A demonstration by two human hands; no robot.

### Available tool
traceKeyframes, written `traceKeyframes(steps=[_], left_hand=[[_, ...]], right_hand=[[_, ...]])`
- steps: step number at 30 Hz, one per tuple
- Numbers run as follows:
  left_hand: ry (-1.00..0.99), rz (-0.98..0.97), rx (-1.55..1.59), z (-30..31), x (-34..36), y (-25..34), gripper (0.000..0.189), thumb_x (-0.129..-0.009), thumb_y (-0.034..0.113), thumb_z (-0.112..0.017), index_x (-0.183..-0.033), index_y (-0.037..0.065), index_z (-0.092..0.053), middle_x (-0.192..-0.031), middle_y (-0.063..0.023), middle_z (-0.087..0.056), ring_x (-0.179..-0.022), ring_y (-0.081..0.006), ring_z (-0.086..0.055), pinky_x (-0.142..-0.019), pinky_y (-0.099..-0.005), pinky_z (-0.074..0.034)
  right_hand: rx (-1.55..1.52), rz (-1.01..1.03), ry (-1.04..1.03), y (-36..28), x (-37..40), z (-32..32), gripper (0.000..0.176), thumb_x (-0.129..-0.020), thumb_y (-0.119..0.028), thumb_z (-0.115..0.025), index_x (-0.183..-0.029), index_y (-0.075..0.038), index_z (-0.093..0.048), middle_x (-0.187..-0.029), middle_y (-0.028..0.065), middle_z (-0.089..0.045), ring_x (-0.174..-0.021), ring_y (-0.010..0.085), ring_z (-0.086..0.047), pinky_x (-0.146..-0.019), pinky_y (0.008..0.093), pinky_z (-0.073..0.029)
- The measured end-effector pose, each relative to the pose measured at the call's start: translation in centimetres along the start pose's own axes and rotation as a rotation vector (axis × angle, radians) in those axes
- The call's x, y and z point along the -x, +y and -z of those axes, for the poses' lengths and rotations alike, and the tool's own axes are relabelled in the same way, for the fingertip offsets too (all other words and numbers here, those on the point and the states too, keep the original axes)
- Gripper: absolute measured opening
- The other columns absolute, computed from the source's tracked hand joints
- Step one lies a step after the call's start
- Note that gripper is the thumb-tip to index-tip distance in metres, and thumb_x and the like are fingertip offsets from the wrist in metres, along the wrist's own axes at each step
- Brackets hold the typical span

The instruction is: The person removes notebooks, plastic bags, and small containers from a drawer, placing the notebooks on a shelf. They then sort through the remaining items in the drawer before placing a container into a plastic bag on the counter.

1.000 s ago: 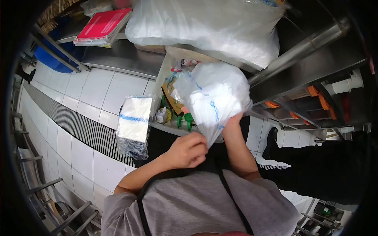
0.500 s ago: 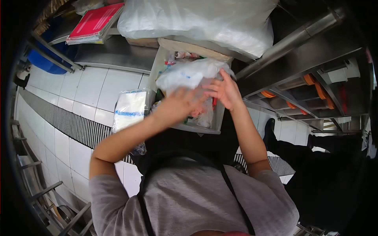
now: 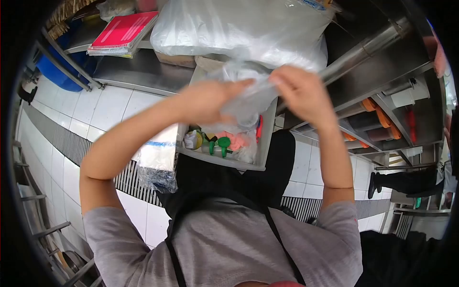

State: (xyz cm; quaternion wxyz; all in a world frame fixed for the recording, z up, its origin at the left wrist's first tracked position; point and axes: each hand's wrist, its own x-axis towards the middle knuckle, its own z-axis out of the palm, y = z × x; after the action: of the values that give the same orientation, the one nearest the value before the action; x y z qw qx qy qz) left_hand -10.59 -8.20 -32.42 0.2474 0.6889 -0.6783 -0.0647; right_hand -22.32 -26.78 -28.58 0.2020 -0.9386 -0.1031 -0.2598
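Above the open drawer (image 3: 262, 160), both my hands are at a crumpled clear plastic bag (image 3: 246, 103). My left hand (image 3: 205, 101), blurred, has its fingers closed on the bag's left part. Fingers pinched, my right hand (image 3: 302, 93) grips the bag's upper right edge. Below the bag, the drawer holds bottles with green caps (image 3: 223, 142), a round container with a yellow rim (image 3: 192, 139), pink items (image 3: 236, 138) and a red object (image 3: 259, 128). The bag hides the back of the drawer.
A large plastic-wrapped bundle (image 3: 234, 28) lies behind the drawer. Red notebooks (image 3: 123, 31) rest on the steel shelf (image 3: 141, 67). A wrapped white pack (image 3: 160, 155) is at the drawer's left. Orange-edged containers (image 3: 375, 119) fill the right rack. A person's legs (image 3: 406, 182) show at right.
The bag has been lifted and is now gripped by both hands. My right hand has moved up and right and closed. Bottles in the drawer's front show more clearly.
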Motion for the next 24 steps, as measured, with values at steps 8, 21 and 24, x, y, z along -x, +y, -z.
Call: traceKeyframes(steps=[8, 21, 24], left_hand=[[-0.057, 0.072, 0.050, 10.8, 0.1, -2.4, 0.017, -0.071, 0.011, -0.066, -0.083, 0.000, -0.061, -0.068, -0.0073, -0.056, -0.065, -0.0192, -0.052, -0.065, -0.0265, -0.042], [0.434, -0.151, -0.421, 11.9, 2.1, -1.9, 0.012, -0.057, -0.007, -0.052, -0.066, 0.001, -0.053, -0.107, -0.0095, -0.047, -0.111, -0.0303, -0.041, -0.094, -0.0402, -0.032], [0.211, -0.114, -0.479, 9.0, 1.6, -4.8, 0.013, -0.058, 0.001, -0.054, -0.071, 0.002, -0.054, -0.107, -0.0119, -0.047, -0.111, -0.0298, -0.040, -0.094, -0.0400, -0.032]], right_hand=[[-0.235, -0.248, -0.256, 1.7, 1.1, 5.5, 0.023, -0.076, -0.017, -0.062, -0.061, -0.002, -0.053, -0.051, 0.0011, -0.045, -0.047, 0.0092, -0.040, -0.046, 0.0223, -0.031], [-0.051, -0.026, -0.179, 0.4, 0.9, 6.8, 0.018, -0.069, -0.015, -0.062, -0.073, 0.001, -0.056, -0.072, 0.0133, -0.056, -0.066, 0.0289, -0.053, -0.060, 0.0342, -0.044], [0.094, 0.230, -0.431, 3.8, 1.5, 3.0, 0.011, -0.072, -0.006, -0.058, -0.081, 0.000, -0.059, -0.073, 0.0113, -0.057, -0.060, 0.0222, -0.053, -0.057, 0.0313, -0.043]])
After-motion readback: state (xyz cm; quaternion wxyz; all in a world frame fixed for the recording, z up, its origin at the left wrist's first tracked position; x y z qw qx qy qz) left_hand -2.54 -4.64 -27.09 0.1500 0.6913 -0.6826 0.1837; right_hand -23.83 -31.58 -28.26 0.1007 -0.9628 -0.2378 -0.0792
